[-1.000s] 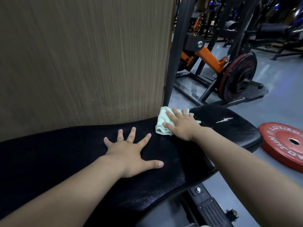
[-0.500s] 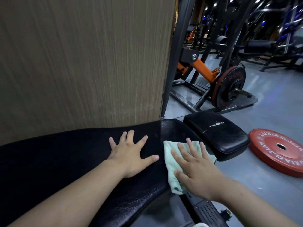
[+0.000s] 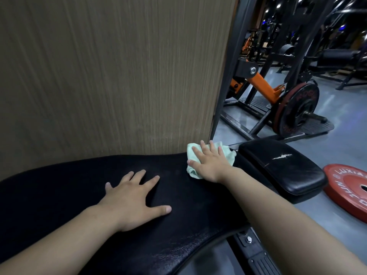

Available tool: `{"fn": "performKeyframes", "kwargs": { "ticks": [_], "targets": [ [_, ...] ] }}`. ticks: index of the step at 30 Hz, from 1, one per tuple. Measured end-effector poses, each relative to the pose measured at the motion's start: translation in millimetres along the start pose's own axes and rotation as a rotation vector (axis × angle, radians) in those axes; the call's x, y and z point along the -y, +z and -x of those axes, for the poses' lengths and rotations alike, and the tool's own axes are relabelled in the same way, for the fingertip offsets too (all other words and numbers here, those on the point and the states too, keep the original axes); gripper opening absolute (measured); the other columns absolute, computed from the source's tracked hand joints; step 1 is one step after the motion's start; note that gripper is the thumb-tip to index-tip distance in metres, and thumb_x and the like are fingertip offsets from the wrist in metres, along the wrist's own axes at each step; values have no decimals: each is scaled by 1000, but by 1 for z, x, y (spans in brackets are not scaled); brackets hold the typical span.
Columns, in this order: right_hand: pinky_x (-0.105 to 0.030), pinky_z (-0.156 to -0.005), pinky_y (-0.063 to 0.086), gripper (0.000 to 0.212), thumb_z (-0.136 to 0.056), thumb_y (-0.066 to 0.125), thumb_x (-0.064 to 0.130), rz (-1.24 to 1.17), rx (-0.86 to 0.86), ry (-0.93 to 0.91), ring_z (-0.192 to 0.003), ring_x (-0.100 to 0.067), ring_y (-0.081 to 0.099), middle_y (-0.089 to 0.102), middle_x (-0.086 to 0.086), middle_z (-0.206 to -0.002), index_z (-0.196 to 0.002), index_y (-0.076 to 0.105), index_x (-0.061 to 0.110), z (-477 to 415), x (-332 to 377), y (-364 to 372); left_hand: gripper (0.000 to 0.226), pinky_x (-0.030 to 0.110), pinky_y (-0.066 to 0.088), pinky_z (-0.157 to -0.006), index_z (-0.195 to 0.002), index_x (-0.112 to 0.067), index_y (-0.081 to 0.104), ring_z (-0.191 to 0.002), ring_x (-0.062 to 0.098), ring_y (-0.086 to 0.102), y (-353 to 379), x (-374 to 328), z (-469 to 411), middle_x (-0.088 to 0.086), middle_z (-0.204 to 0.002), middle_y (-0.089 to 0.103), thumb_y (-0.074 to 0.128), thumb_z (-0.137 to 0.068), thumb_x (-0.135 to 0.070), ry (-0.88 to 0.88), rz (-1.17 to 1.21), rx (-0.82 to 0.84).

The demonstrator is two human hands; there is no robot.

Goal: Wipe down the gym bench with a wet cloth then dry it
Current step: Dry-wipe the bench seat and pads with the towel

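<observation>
Right hand [image 3: 211, 163] has slid the cloth [image 3: 228, 154] from the bench's [image 3: 59, 195] near edge to its far edge by the wall [image 3: 119, 76], fingers spread, pressing flat. Left hand [image 3: 132, 200] is resting splayed mid-bench. Cloth is looking pale green, bunched.

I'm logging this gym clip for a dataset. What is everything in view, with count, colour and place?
bench pad: 1, black, foreground
seat pad: 1, black, torn, right of the bench pad
cloth: 1, pale green, far edge of the bench pad
wall panel: 1, brown, behind the bench
loose weight plate: 1, red, floor at right
weight machine: 1, black and orange, loaded plate, background
left hand: flat, spread on the bench pad
right hand: flat, pressing the cloth
</observation>
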State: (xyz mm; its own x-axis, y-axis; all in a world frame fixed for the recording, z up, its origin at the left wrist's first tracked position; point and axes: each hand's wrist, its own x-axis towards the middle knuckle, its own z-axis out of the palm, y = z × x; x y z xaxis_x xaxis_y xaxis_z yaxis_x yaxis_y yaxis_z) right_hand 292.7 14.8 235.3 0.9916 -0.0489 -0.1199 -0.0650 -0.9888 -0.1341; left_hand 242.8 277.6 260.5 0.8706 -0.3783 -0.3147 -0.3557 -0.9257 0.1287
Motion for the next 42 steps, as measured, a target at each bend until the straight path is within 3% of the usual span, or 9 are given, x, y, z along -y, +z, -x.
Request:
{"fn": "performKeyframes", "kwargs": {
  "ticks": [5, 10, 17, 20, 24, 32, 42],
  "targets": [
    [-51, -118, -14, 67, -98, 17, 62, 34, 22, -21, -149, -28, -20, -13, 2, -165, -157, 0, 35, 18, -2, 5, 100, 65, 11, -115, -153, -48, 3, -152, 22, -6, 4, -2, 0, -6, -165, -4, 33, -69, -93, 3, -10, -29],
    [-46, -121, -11, 66, -99, 18, 60, 21, 8, -134, -150, -27, -19, -13, 3, -165, -157, -1, 34, 98, -3, 13, 100, 67, 13, -114, -153, -48, 4, -152, 24, -4, 4, -1, 2, -4, -165, -1, 31, -69, -94, 6, -26, -34],
    [-43, -120, -15, 67, -97, 10, 64, 61, -19, -169, -146, -19, -31, -26, 12, -159, -155, -9, 38, 181, 22, 33, 98, 68, 10, -114, -153, -47, 4, -152, 26, -5, 6, -1, 4, -2, -166, -2, 30, -71, -93, 7, -39, -41],
    [-45, -120, -14, 73, -90, 5, 70, 64, -8, -173, -147, -21, -27, -22, 11, -161, -155, -7, 39, 164, 30, 29, 98, 68, 11, -114, -154, -46, 4, -152, 26, -4, 8, 0, 2, -2, -166, -2, 30, -71, -93, 6, -44, -61],
    [-46, -120, -14, 70, -96, 18, 67, 42, 26, -203, -149, -21, -22, -16, 8, -163, -156, -3, 38, 106, 44, 22, 98, 68, 10, -114, -153, -46, 5, -151, 24, -4, 9, 3, 0, -3, -165, -2, 33, -71, -93, 21, -18, -72],
    [-48, -120, -10, 68, -96, 19, 66, 48, 39, -159, -151, -24, -14, -6, 4, -166, -156, 3, 37, -8, 75, 10, 87, 59, 10, -119, -153, -36, 22, -150, 19, 6, 10, 27, 16, -2, -163, 10, 38, -81, -82, 9, 96, -224],
    [-47, -120, -13, 68, -98, 17, 62, 69, 74, -239, -149, -25, -21, -17, 2, -164, -156, -6, 36, 56, 84, 16, 90, 64, 8, -118, -153, -39, 19, -151, 21, 4, 8, 69, 62, -2, -164, 11, 40, -78, -84, -83, 93, -147]
  ]
}}
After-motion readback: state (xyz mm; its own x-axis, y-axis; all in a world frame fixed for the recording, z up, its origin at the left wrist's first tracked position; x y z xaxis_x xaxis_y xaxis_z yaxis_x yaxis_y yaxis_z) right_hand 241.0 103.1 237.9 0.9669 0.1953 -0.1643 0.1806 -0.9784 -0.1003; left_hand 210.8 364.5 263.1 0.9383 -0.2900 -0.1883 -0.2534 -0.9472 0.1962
